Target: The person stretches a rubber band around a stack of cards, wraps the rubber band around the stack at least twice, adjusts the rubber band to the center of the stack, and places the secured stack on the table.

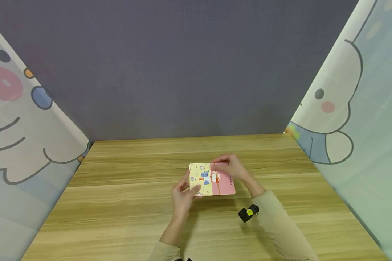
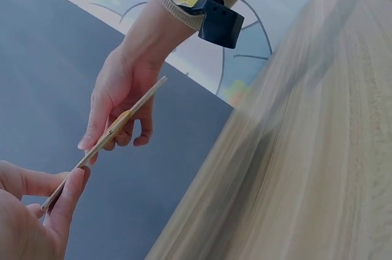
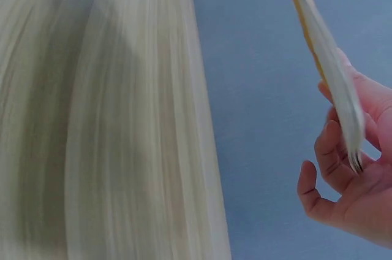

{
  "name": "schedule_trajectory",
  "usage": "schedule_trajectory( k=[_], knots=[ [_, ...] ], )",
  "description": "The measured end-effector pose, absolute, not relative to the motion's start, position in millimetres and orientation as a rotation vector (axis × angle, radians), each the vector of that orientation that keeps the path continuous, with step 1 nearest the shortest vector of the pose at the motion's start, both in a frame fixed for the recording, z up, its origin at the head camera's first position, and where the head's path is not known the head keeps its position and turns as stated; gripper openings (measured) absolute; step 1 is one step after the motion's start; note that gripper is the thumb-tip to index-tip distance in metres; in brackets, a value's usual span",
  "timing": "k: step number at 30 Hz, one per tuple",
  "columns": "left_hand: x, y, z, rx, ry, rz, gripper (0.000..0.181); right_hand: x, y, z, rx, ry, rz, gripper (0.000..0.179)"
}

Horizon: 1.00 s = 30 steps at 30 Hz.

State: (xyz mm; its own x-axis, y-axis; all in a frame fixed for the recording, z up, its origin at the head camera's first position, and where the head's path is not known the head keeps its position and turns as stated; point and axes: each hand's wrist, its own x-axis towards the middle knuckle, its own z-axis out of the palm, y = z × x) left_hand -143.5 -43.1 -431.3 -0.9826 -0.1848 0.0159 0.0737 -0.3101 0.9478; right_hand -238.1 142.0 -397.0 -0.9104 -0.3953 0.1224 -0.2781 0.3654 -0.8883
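A thin notebook [image 1: 200, 168] is held up above the table, its face turned toward the head camera. The left part is yellow with a blue cartoon print, the right part pink, and an orange band [image 1: 219, 187] runs down the pink part. At the lower left edge my left hand [image 1: 183, 197] pinches it, thumb in front and fingers behind. My right hand [image 1: 233, 168] holds the top edge beside the band. Both wrist views show the notebook [image 2: 101, 140] edge-on; there the right hand's fingers [image 3: 331, 156] curl about it.
Below is a wood-grain table [image 1: 117, 203], backed by a dark grey panel [image 1: 189, 72]. Curtains [image 1: 339, 94] with cartoon animals hang at both sides. A black wrist camera [image 1: 246, 214] sits on the right sleeve.
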Motion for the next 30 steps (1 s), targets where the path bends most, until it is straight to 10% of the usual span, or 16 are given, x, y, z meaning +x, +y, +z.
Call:
schedule_trajectory(
  k=[30],
  knots=[
    [-142, -41, -429, 0.143, -1.738, -2.402, 0.058, -231, 136, -381, -0.628, 2.382, -1.665, 0.02]
  ],
)
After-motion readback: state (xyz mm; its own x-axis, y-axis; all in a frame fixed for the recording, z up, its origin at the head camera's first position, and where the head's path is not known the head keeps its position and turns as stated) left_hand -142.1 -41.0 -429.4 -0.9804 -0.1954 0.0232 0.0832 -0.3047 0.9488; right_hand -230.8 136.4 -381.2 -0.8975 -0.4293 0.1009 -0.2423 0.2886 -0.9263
